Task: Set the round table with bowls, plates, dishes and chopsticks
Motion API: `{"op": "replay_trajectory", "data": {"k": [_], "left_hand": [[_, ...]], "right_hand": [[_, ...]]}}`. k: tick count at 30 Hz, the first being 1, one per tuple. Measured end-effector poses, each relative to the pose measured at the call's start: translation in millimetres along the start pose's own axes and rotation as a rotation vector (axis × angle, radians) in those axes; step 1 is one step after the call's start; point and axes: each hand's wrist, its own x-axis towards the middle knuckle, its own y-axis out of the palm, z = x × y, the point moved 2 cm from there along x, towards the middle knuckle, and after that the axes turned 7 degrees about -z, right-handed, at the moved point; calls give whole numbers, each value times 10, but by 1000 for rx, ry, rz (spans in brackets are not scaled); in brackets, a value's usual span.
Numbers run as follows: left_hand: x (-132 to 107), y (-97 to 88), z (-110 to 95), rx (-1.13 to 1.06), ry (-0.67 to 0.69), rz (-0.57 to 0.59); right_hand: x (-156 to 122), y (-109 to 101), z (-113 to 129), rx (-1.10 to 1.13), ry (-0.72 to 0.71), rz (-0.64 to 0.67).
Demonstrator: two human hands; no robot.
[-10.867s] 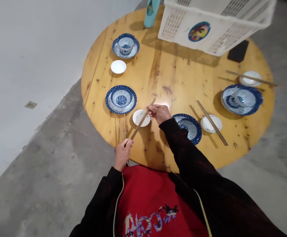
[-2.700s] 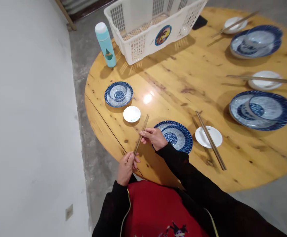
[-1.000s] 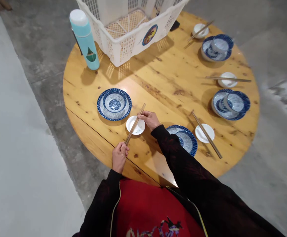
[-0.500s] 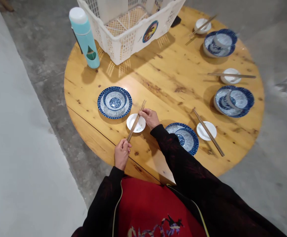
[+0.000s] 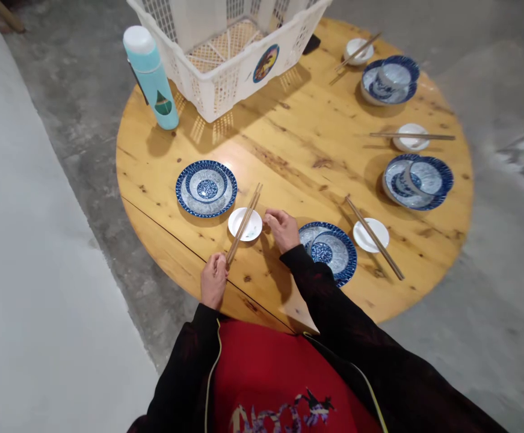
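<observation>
A pair of wooden chopsticks lies slanted across a small white saucer near the front edge of the round wooden table. My left hand pinches the chopsticks' near end at the table edge. My right hand rests just right of the saucer, off the chopsticks, fingers loosely bent and holding nothing. A blue-and-white plate with a bowl on it sits left of the saucer. Another blue-and-white plate sits right of my right wrist.
A white plastic basket and a teal bottle stand at the back left. Other place settings ring the right side: a saucer with chopsticks, plates with bowls, more saucers. A white wall runs along the left.
My right hand has let go of the chopsticks' far end and drawn back to the right. The chopsticks now lie on the saucer; my left hand has sunk to the table edge.
</observation>
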Motion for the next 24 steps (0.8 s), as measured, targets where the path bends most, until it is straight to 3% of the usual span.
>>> {"op": "replay_trajectory", "data": {"k": [5, 10, 14, 20, 24], "left_hand": [[-28, -222, 19, 54, 10, -37], [-112, -395, 68, 60, 14, -50], [-117, -421, 30, 88, 54, -37], [60, -434, -35, 141, 123, 32], [193, -556, -21, 217, 261, 11]], "right_hand": [[-440, -227, 119, -52, -74, -11], [-1195, -372, -12, -57, 51, 93], [-1720, -381, -192, -55, 155, 147], [-1906, -432, -212, -59, 149, 82], [-2014, -476, -267, -50, 171, 48]]}}
